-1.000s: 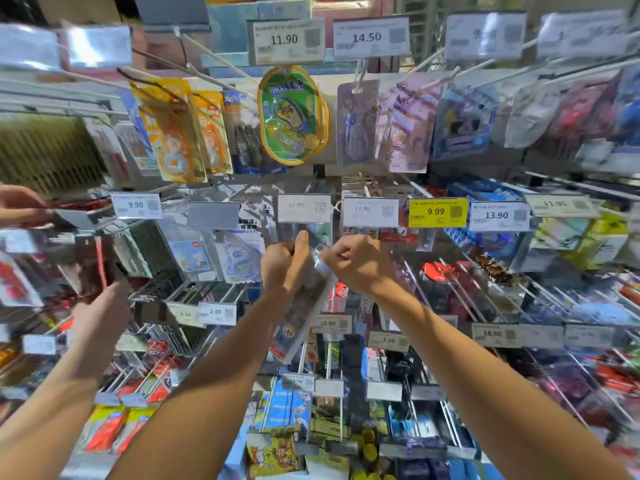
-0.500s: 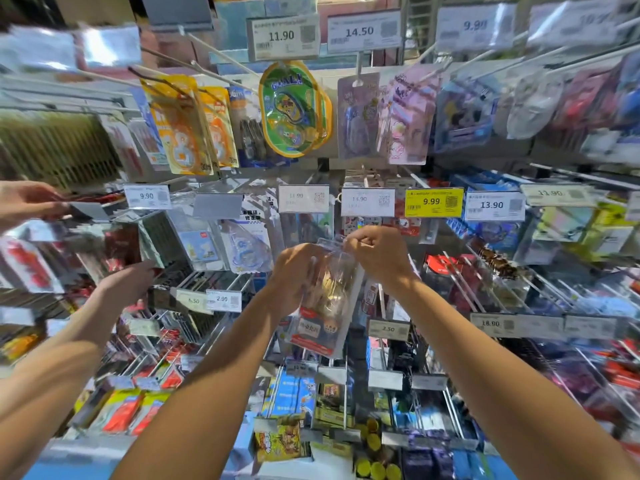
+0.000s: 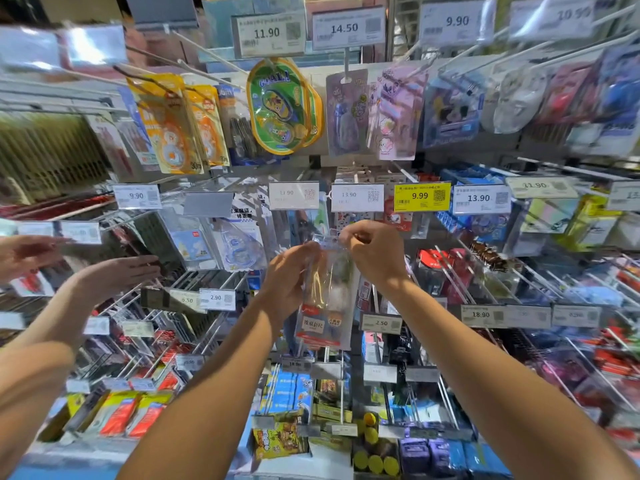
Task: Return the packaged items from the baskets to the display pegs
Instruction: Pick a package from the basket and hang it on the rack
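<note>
A clear plastic packet (image 3: 327, 303) with a red-and-white label at its bottom hangs upright in front of the middle row of display pegs. My left hand (image 3: 289, 282) grips its left side. My right hand (image 3: 375, 254) pinches its top edge, just below the 13.90 price tag (image 3: 356, 197). Whether the packet's hang hole sits on a peg is hidden by my fingers. No basket is in view.
Another person's two hands (image 3: 114, 271) reach into the pegs at the left. Rows of metal pegs (image 3: 485, 271) with price tags and hanging packets fill the wall. A green oval packet (image 3: 277, 105) hangs above. Boxed goods (image 3: 277, 438) sit on the bottom shelf.
Both my hands turned the packet from tilted to upright and raised its top toward the 13.90 tag. The other person's hands shifted at the left.
</note>
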